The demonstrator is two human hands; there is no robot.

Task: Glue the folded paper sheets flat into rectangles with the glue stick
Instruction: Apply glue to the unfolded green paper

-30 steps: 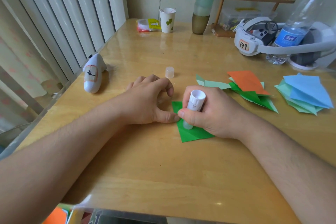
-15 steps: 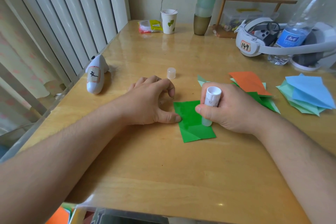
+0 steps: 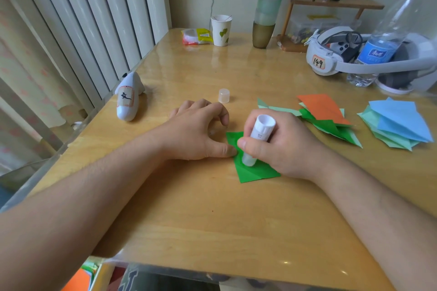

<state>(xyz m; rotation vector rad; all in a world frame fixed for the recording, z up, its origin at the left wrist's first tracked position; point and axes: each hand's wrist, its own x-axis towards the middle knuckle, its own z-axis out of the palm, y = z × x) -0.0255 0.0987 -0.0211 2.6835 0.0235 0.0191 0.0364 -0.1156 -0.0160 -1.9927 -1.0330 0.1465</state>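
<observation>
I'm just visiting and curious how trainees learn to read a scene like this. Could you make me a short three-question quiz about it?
1. True or false: the glue stick is tip-down on the green sheet.
2. Which hand grips the glue stick: A) left hand, B) right hand?
3. Fill in: the clear cap stands on the ___, beyond the left hand.

Key: 1 true; 2 B; 3 table.
</observation>
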